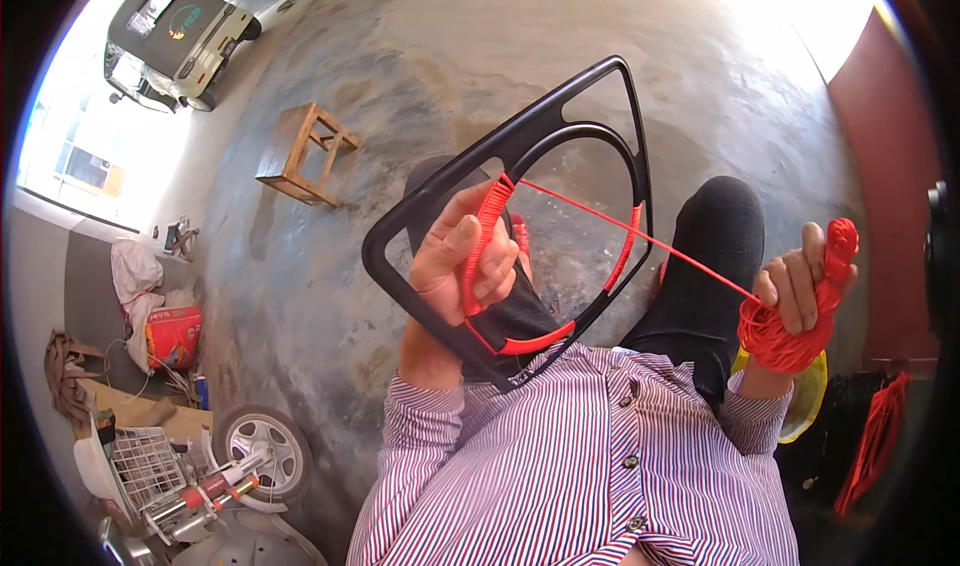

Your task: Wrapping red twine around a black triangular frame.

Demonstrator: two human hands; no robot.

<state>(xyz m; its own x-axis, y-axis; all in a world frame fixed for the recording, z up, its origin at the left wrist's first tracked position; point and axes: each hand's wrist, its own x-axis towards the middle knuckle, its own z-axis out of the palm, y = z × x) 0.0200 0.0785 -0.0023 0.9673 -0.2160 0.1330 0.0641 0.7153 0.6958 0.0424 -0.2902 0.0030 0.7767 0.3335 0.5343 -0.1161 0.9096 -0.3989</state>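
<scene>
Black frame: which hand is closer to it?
Left. The left hand holds the black frame; the right hand is off to its right, holding a red cord bundle.

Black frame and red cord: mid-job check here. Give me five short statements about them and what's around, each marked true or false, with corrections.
1. The left hand grips the black frame where red cord is wrapped round it. True.
2. Red covers the whole frame. False: much of it is bare black.
3. The right hand holds a bundle of red cord. True.
4. Nothing links the frame and the bundle. False: a strand runs straight between them.
5. The wooden stool is in contact with neither hand. True.
</scene>
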